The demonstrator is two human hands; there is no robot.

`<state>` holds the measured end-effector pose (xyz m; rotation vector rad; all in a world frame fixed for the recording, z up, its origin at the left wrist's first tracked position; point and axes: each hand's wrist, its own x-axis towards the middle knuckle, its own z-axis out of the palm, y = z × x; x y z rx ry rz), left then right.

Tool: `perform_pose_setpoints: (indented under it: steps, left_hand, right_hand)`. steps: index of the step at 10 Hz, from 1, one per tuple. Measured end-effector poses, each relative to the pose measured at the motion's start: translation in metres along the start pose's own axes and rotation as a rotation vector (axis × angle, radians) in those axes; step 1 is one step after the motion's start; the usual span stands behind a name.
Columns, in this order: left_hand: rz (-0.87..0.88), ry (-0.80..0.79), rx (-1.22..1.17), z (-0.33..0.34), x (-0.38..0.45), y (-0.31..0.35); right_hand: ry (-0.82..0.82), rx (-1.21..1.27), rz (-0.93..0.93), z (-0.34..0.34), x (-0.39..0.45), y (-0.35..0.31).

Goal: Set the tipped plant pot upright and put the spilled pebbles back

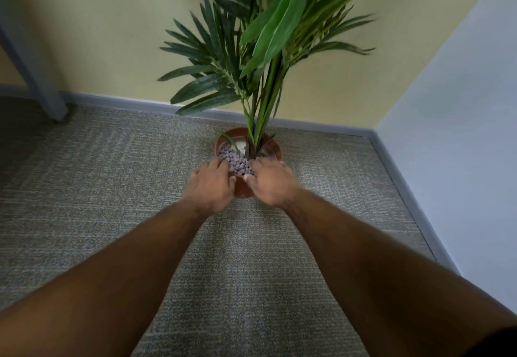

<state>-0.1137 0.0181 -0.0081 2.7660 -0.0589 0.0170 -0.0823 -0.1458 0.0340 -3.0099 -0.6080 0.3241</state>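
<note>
Pebbles [237, 163] are being levelled inside the upright pot [275, 148] by 2 flattened hands, left hand [211, 184] and right hand [272, 184], spread at its near rim.

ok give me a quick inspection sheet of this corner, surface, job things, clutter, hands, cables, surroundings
surface: grey-beige woven carpet, no loose pebbles seen on it
job's things: round terracotta-brown plant pot stands upright near the corner; green palm-like plant rises from it; grey-purple round pebbles are heaped in the pot's near-left part, pale filler shows bare behind them
clutter: nothing seen
grippers: left hand and right hand rest palm down at the pot's near rim, fingers on the pebbles; whether either grips any cannot be told
cables: nothing seen
surroundings: pale yellow wall, white wall at right, grey skirting board, grey furniture leg at far left
</note>
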Motion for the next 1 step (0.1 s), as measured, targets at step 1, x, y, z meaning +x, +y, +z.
perform_pose_setpoints:
  steps: [1]
  left_hand:
    - [0.0, -0.024, 0.015, -0.009, -0.0052, 0.0096]
  right_hand:
    - [0.007, 0.009, -0.018, -0.0072, -0.012, -0.0041]
